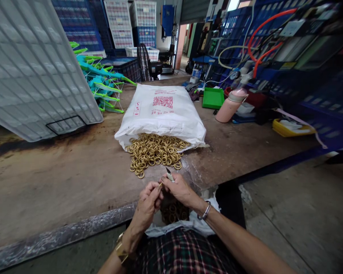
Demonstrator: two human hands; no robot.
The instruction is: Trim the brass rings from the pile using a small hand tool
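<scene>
My left hand (149,201) is closed in a pinch on a small gold-coloured ring (161,185), seen nearly edge-on. My right hand (180,188) is wrapped round a small knife (170,176) with a pale handle, its dark pointed tip aimed up and away from me. The fingertips of both hands meet around the ring. Just beyond them, a heap of gold-coloured rings (156,152) spills onto the table from the mouth of a white woven sack (137,114) with red print. Below my hands, more rings (174,213) lie in an open white bag (201,224) at my lap.
A large white plastic crate (45,76) stands tilted at the left, beside bright green and turquoise plastic pieces (103,83). To the right are a pink bottle (228,108), a green tray (213,98) and a yellow dish (291,128). The brown table's (74,179) front edge runs slantwise.
</scene>
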